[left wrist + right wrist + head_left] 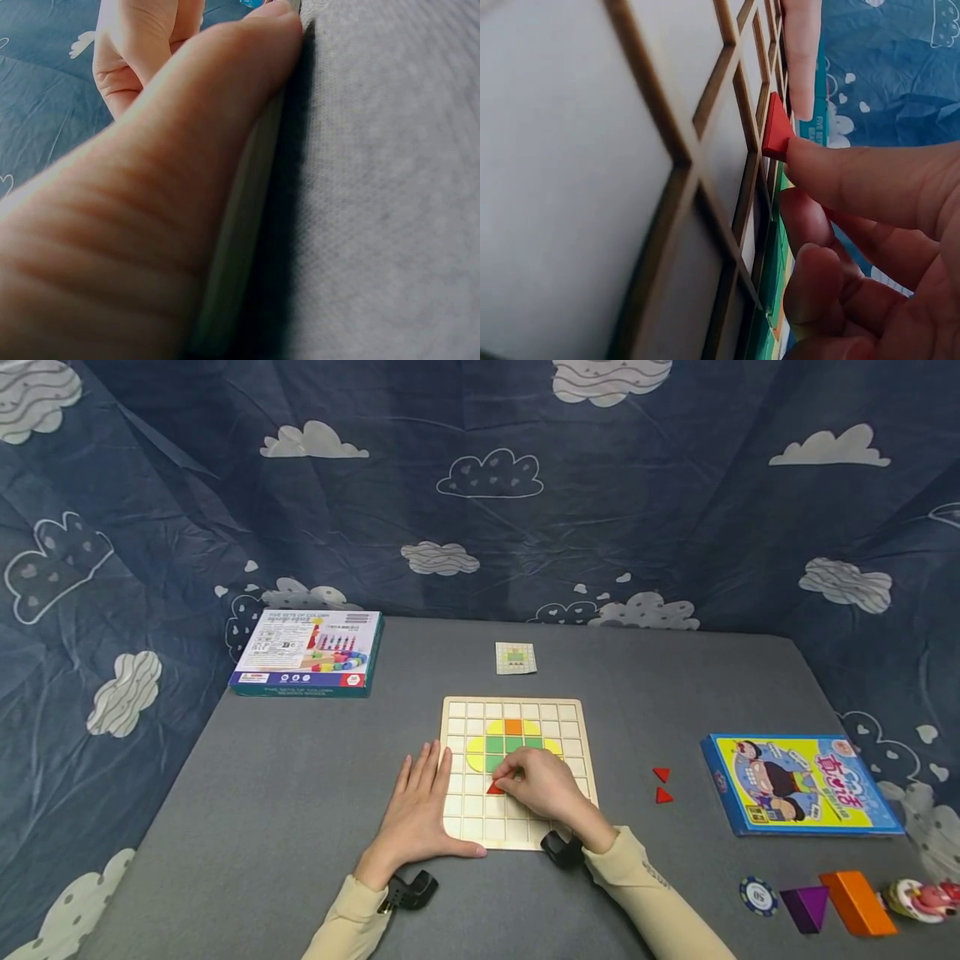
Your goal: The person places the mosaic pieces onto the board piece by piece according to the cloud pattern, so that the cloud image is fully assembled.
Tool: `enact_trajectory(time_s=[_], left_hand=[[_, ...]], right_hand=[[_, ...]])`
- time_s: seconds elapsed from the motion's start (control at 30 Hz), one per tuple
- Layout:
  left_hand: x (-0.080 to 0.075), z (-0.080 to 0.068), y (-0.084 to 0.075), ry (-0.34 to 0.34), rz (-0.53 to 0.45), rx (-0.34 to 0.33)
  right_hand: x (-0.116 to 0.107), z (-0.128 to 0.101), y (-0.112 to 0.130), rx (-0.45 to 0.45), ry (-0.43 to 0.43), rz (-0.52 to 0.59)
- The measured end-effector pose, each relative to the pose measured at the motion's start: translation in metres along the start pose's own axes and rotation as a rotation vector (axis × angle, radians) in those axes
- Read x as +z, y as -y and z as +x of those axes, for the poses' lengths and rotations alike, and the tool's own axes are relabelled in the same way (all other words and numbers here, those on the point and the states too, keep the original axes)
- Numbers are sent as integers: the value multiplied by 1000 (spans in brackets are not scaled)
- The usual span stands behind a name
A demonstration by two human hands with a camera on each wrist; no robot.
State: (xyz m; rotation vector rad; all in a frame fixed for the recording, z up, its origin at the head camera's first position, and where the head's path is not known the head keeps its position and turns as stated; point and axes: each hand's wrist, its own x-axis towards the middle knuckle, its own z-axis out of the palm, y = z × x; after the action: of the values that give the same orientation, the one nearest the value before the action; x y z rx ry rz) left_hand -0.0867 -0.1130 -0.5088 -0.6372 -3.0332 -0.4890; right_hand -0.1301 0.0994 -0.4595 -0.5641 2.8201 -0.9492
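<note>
A pale wooden grid board [570,727] lies on the grey table, with yellow, green and orange tiles [513,737] set in its upper middle. My right hand [542,783] pinches a small red triangle [495,788] over the board's cells; in the right wrist view the red triangle [777,129] sits at my fingertips [817,161] against the grid board [592,187]. My left hand [420,806] lies flat with straight fingers on the board's left edge. In the left wrist view my thumb [225,90] presses along the board's rim [240,240].
Two loose red triangles [662,784] lie right of the board. A small pattern card [515,657] sits behind it. A boxed toy set [307,652] is at the back left, a colourful box [798,783] at the right. A chip [757,895], purple and orange blocks [855,902] lie front right.
</note>
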Motion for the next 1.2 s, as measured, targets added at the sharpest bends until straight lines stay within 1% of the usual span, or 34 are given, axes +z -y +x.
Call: enact_trajectory(time_s=[0.13,0.3,0.37,0.5,0.63,0.77,0.83,1.0,1.1,1.2], left_hand=[[-1,-1,0,-2,-4,4],[-1,-1,-1,-26,-9,19],[-1,-1,-1,-25,-10,19],[-1,0,-2,-1,-9,7],[-1,0,-2,9,-16,2],[-1,0,-2,3,-22,6],[-1,0,-2,2,-23,7],[0,0,-1,-3,-22,8],[0,0,-1,-14,-24,11],[0,0,0,-17,-28,12]], right_hand=[[0,1,1,3,-7,-19],[-1,2,1,13,8,-13],[-1,3,0,16,18,-12],[-2,2,-1,17,27,-14],[-3,0,-3,-7,39,-16],[-8,-4,-6,-46,76,-15],[-12,-7,-10,-62,80,-7],[-23,-19,-23,-62,29,8],[-33,-30,-35,-39,-24,13],[-46,-41,-47,0,-99,3]])
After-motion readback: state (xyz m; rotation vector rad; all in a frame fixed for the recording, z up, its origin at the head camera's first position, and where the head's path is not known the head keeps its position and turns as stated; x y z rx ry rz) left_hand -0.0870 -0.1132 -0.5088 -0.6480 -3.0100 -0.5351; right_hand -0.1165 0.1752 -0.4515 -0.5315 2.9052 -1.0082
